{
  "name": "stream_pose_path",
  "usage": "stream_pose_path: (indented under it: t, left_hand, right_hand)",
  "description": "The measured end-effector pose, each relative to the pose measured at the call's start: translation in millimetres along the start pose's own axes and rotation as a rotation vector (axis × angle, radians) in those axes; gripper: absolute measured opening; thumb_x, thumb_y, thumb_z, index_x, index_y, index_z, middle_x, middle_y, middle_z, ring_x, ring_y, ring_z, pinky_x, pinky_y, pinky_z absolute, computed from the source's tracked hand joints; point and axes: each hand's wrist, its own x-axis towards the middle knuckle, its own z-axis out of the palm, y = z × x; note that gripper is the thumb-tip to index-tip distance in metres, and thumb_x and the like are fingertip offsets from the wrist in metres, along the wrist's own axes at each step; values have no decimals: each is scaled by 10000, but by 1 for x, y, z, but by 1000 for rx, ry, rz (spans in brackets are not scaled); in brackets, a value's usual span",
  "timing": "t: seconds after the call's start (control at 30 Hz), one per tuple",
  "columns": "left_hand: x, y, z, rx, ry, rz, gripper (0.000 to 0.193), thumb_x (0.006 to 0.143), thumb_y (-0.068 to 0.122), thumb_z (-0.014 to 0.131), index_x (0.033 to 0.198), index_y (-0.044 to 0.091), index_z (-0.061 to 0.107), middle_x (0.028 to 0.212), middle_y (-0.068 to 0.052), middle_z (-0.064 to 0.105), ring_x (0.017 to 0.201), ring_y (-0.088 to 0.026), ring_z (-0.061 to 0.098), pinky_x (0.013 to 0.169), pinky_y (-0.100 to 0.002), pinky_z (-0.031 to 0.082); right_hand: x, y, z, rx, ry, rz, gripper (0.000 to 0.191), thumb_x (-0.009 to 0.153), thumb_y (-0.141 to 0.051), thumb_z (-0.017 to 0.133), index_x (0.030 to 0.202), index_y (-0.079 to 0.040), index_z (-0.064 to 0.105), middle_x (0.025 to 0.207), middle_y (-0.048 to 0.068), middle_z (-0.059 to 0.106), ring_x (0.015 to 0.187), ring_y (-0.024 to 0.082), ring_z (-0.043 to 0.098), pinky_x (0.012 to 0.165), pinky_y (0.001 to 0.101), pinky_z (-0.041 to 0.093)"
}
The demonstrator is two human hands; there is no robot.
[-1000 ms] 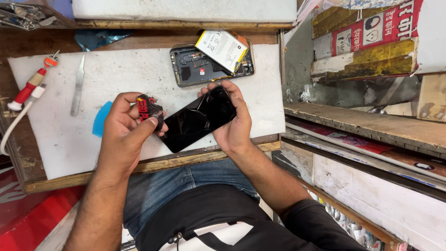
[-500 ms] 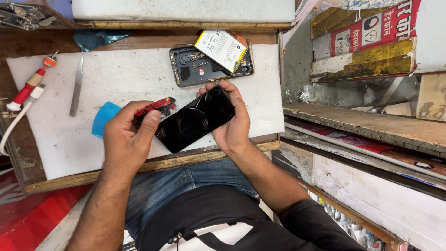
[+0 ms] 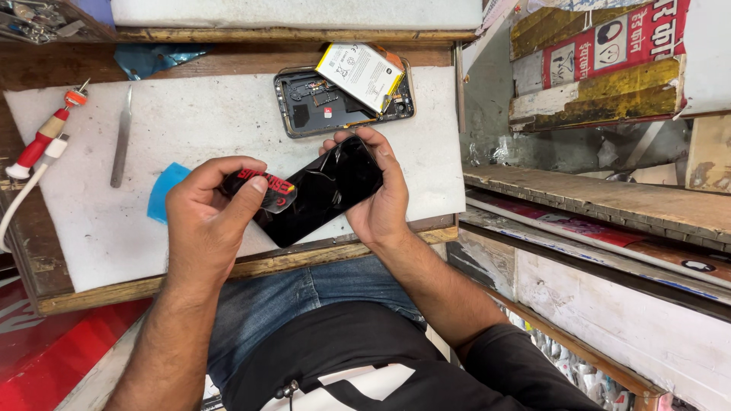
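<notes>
Far left, at the edge of the white mat [image 3: 190, 114]: a red-handled screwdriver [image 3: 42, 141] beside a white cable [image 3: 23, 202]. Just right of these, a slim metal pry tool [image 3: 120, 137] lying flat, and nearer, a blue plastic piece [image 3: 164, 190] half hidden behind the left hand [image 3: 205, 221].

Left hand closed in a pinch, thumb over bent fingers, gripping a small black pick with red print [image 3: 268, 190]. Pick laid against the near left end of the black phone screen [image 3: 327, 190]; whether the tip sits under the edge or only on top cannot be told.

Screen held tilted above the near edge of the mat, between both hands. Right hand [image 3: 381, 198] wrapped around its far right end, fingers curled over the top edge, thumb at the side, firmly closed on it.

Farther off, an open phone housing [image 3: 304, 106] resting on the mat, with a white and yellow battery [image 3: 362, 72] lying slantwise across its right half.

Judging by this, the edge of the screen being worked with the pick. Next move calling for a shallow angle, light pressure along the seam and a steady right-hand hold, to avoid cracking the glass.
</notes>
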Motion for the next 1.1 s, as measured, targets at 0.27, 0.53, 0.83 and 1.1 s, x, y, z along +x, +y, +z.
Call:
stream_pose_path:
  t: [0.27,0.53,0.83,1.1]
  left_hand:
    - [5,-4,5,-58,-61,33,222,990,93,679,1194,45,605,956,13,662,870,-35,626,780,-195,542]
    - [9,-3,2,116,-113,1,131,1020,93,681,1114,9,715,956,-42,746,852,-70,672,755,-214,546]
    - [18,5,12,878,-97,368,93,944,123,764,1014,64,747,934,-91,750,834,-245,728,710,-359,574]
    - [16,-1,21,1019,-69,492,94,923,98,779,965,37,722,895,-109,740,791,-269,728,669,-380,585]
  right_hand:
    - [1,1,1,14,-14,-4,353,1113,-334,469,1338,-68,524,1320,175,600,1296,338,576,1197,518,453]
    - [0,2,0,-11,-22,-17,356,1114,-338,471,1340,-68,524,1322,179,597,1297,334,576,1201,518,455]
    - [0,2,0,-44,7,-8,370,1119,-362,453,1338,-72,523,1324,180,586,1307,322,575,1221,517,456]
    - [-1,0,4,-84,21,-6,388,1124,-366,421,1348,-64,515,1330,185,584,1309,324,579,1212,522,463]
